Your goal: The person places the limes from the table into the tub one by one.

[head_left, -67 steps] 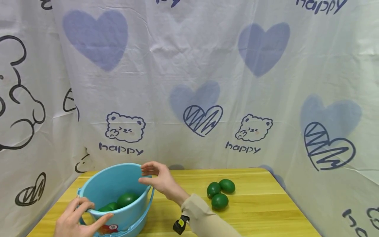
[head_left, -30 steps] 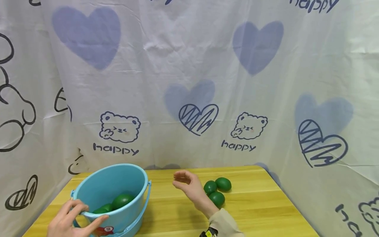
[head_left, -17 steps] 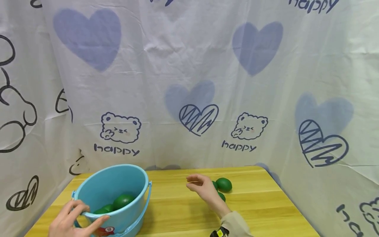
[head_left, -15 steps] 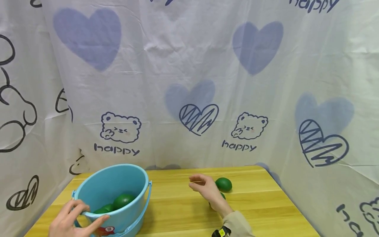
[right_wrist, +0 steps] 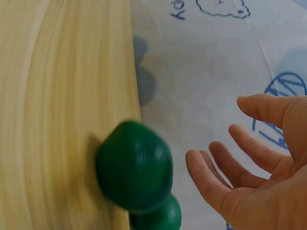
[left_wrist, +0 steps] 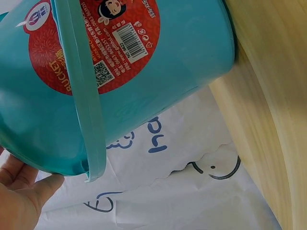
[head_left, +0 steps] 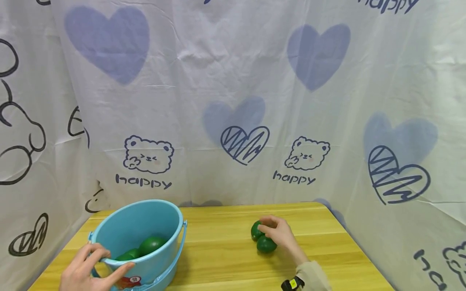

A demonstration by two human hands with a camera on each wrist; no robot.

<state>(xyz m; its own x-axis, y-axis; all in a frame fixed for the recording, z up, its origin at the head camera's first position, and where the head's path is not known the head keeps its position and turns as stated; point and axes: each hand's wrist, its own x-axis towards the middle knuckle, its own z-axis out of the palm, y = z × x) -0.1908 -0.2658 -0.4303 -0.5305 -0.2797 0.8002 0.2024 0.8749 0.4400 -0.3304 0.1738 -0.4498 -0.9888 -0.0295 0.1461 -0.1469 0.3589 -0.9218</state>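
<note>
My left hand (head_left: 85, 267) grips the near rim of a light blue bucket (head_left: 153, 271), fingers over the edge and thumb along the outside. The bucket leans, its mouth tipped toward me, and several dark green fruits (head_left: 151, 245) lie inside. In the left wrist view, its outer wall carries a red label (left_wrist: 120, 48). My right hand (head_left: 282, 233) hovers over lime-shaped green fruits on the table. One fruit (head_left: 266, 244) sits below the fingers and another fruit (head_left: 256, 231) to their left; a third is hidden. In the right wrist view, the loosely bent fingers stand apart from the closest fruit (right_wrist: 135, 166).
The yellow wood-grain table (head_left: 214, 258) runs back to a white curtain (head_left: 204, 169) printed with hearts and bears. More curtain hangs along both sides. A blue carrying handle (head_left: 181, 250) hangs down the bucket's right side.
My right hand has moved right from the bucket's far rim to the fruits, now covering the back right one. The left hand keeps its hold on the bucket.
</note>
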